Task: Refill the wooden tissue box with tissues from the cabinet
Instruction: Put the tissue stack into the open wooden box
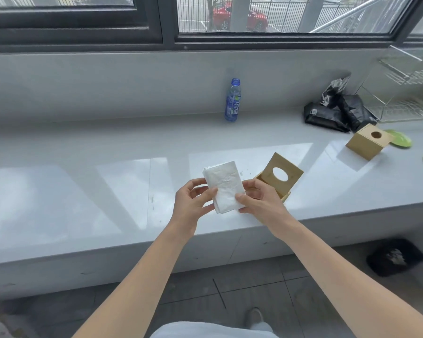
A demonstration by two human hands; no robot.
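Observation:
A folded stack of white tissues [226, 184] is held above the white counter [83, 191] near its front edge. My left hand [193, 201] grips the stack's left side and my right hand [259, 200] grips its right side, thumb on top. Just behind my right hand stands the wooden tissue box [280, 175] with its lid tilted up, the round hole facing me; my right hand hides the box's lower part. A second wooden tissue box [366, 141], closed with a round hole on top, sits farther right on the counter.
A blue plastic bottle [233, 101] stands at the back of the counter. Black bags [337, 111] lie at the back right beside a wire rack [405, 93]. Two green plates [401, 139] lie at the right edge. A black bin [396, 257] sits on the floor.

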